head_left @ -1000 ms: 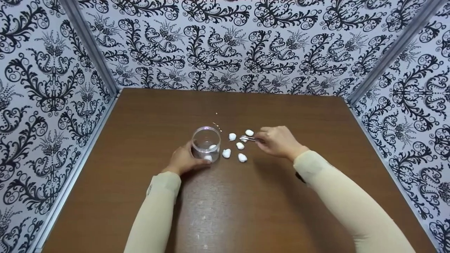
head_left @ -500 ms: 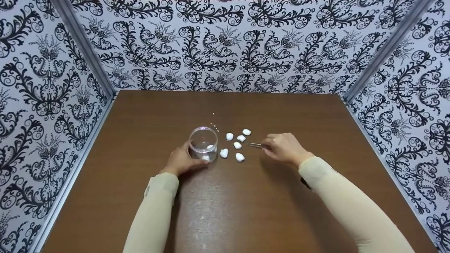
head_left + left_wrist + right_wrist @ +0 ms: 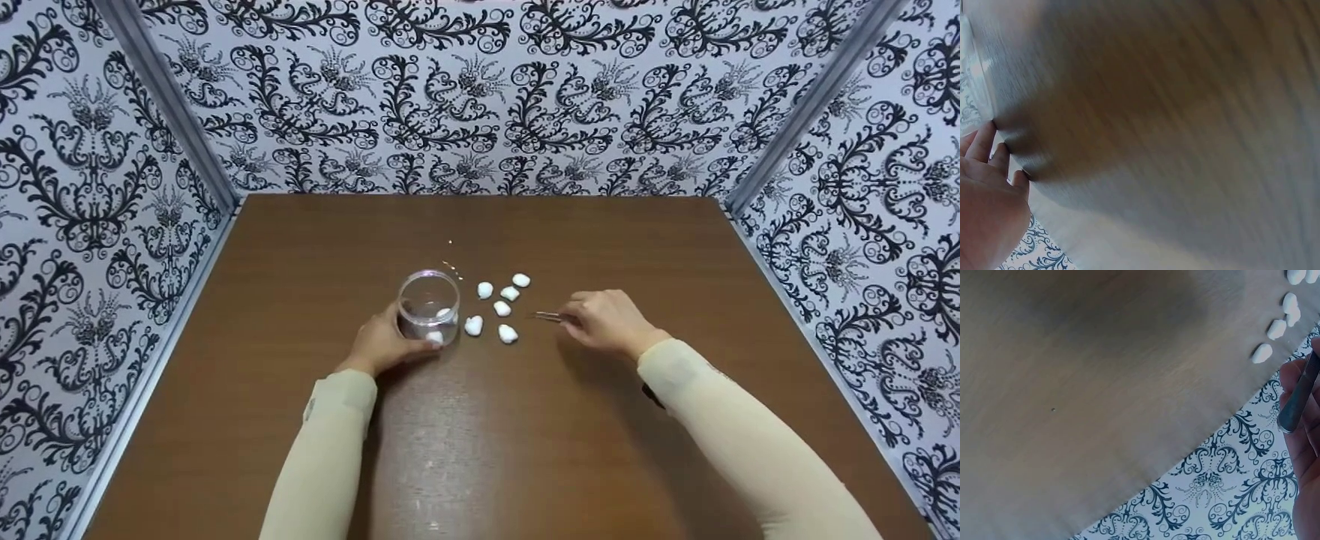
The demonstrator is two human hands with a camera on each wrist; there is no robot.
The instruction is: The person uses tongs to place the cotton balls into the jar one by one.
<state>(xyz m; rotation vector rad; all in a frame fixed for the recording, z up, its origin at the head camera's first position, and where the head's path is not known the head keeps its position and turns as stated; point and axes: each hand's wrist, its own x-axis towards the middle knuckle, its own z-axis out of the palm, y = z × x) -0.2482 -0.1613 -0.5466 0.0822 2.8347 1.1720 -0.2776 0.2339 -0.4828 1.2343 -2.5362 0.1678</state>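
Observation:
In the head view my left hand (image 3: 382, 341) holds a clear round jar (image 3: 406, 300) upright on the table, fingers and thumb around its lower side. White cotton balls (image 3: 435, 337) lie inside it. My right hand (image 3: 609, 321) pinches metal tweezers (image 3: 549, 316), whose tips point left with nothing seen between them. Several loose cotton balls (image 3: 508, 334) are spread between the jar and the tweezers, apart from the tips. The right wrist view shows the tweezers' rounded end (image 3: 1292, 417) against the fingers. Only the fingers (image 3: 982, 143) and part of the jar (image 3: 979, 79) appear in the left wrist view.
Small white crumbs (image 3: 453, 268) lie behind the jar on the brown wooden table (image 3: 480, 435). Patterned black-and-white panels (image 3: 480, 97) with grey corner posts (image 3: 810, 112) enclose the table at the back and both sides.
The tweezers' tips were at a cotton ball near the back; my right hand has drawn them back toward me, away from it. That ball stays on the table. The left hand keeps its hold.

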